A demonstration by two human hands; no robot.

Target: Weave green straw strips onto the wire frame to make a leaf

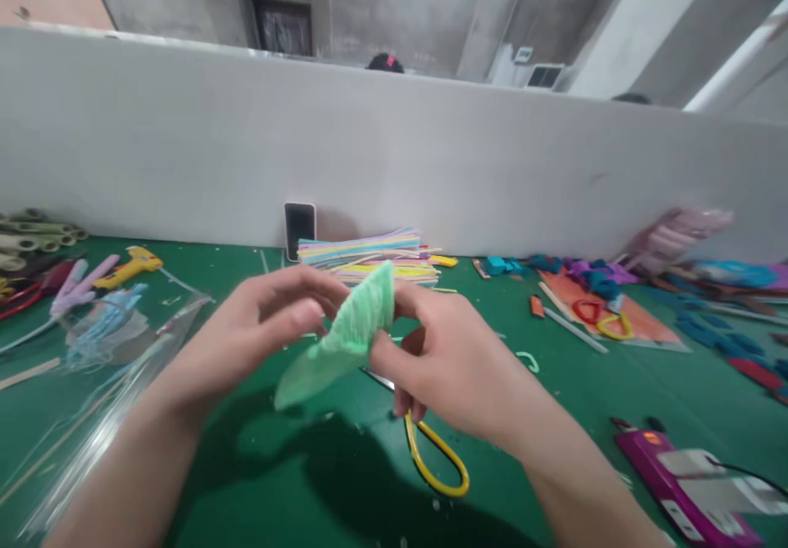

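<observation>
A light green, leaf-shaped craft piece (357, 318) with a ribbed, fuzzy upper part and a smooth, paler lower end is held tilted above the green table. My right hand (440, 351) pinches its right edge between thumb and fingers. On the other side, my left hand (280, 310) has its fingers curved close to the piece, thumb apart; its fingertips are partly hidden behind the green edge. Beneath my right hand lie scissors with a yellow handle loop (452, 486). Part of their blades shows under the green piece, and the rest is covered by my hand.
Bundled coloured fuzzy stems (369, 248) and a phone (300, 230) are by the white partition (369, 146). A yellow glue gun (132, 267) and clear plastic film (116, 417) lie left. Orange sheets (646, 326) with felt scraps and a magenta power strip (677, 482) occupy the right.
</observation>
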